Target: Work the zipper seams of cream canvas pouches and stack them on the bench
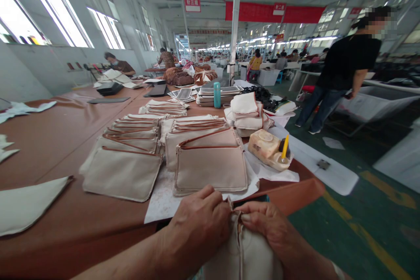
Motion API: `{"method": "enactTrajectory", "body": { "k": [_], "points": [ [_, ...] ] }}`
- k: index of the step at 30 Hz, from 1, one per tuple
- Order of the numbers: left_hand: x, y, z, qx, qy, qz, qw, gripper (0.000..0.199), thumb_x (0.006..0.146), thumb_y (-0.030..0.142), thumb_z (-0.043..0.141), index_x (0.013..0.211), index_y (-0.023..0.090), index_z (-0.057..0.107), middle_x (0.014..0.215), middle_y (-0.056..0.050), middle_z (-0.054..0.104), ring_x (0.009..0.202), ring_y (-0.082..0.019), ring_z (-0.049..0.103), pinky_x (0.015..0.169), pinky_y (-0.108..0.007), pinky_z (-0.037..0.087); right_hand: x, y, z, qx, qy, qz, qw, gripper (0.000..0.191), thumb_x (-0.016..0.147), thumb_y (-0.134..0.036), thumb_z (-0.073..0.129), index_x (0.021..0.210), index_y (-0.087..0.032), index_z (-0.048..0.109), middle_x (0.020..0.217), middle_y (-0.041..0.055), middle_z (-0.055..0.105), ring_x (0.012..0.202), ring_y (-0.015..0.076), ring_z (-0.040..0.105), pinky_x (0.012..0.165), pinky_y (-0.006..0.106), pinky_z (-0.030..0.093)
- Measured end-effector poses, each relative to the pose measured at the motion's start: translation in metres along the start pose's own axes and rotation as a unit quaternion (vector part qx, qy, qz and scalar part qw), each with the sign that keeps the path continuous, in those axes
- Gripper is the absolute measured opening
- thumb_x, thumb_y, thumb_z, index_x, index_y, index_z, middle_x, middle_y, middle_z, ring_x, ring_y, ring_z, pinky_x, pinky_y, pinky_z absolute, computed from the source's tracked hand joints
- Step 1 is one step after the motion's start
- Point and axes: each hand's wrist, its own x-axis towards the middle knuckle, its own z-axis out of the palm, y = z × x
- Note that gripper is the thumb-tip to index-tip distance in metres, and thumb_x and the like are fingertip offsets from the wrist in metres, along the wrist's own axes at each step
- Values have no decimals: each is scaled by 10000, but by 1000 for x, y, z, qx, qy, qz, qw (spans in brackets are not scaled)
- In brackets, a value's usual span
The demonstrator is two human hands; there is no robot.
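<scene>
A cream fabric piece [254, 256] with a brown-edged seam lies low in front of me, at the table's near edge. My left hand [203, 223] is closed on the top end of its seam, knuckles up. Against the same end, my right hand [271, 225] pinches the edge between thumb and fingers. The two hands nearly touch, and the left fingertips are hidden. Just beyond them, a flat cream pouch [210, 166] with brown edging rests on white paper [160, 201], in front of a row of similar pouches [123, 168].
Right of the pouches stands a stained plastic container [264, 146] with a yellow-handled tool [285, 146]. Behind are folded cream pieces [244, 107] and a teal bottle [217, 95]. A cream panel [29, 203] lies left. A person [348, 61] in black stands at the right.
</scene>
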Motion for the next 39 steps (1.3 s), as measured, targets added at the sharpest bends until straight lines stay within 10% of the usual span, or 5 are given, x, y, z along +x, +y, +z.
{"method": "enactTrajectory", "body": {
  "k": [10, 15, 18, 39],
  "points": [
    [15, -16, -7, -201, -92, -112, 969, 131, 766, 92, 488, 727, 155, 595, 679, -3, 538, 646, -146, 462, 614, -278, 319, -11, -16, 13, -257, -15, -69, 964, 240, 847, -310, 639, 773, -100, 730, 683, 18, 602, 651, 126, 456, 578, 230, 325],
    [20, -28, -8, -588, -225, -259, 732, 140, 796, 267, 523, 807, 151, 600, 677, 26, 498, 591, -109, 382, 548, -226, 291, -12, -17, 10, -265, 25, -49, 963, 204, 814, -289, 624, 745, -114, 701, 666, 15, 596, 622, 127, 461, 556, 228, 321],
    [17, -30, -2, -656, -228, -288, 659, 145, 759, 286, 538, 793, 149, 571, 656, 33, 453, 585, -110, 350, 537, -228, 266, -9, -15, 7, -230, 48, -40, 971, 152, 760, -259, 651, 719, -118, 686, 677, 27, 627, 617, 130, 484, 557, 225, 337],
    [22, -6, 1, -510, -256, -347, 744, 213, 739, 274, 598, 769, 105, 723, 595, 44, 459, 553, -90, 329, 490, -205, 256, -15, -16, 6, -275, 89, -121, 950, 183, 816, -307, 677, 754, -136, 663, 639, -8, 575, 603, 126, 448, 545, 230, 349]
  ]
}}
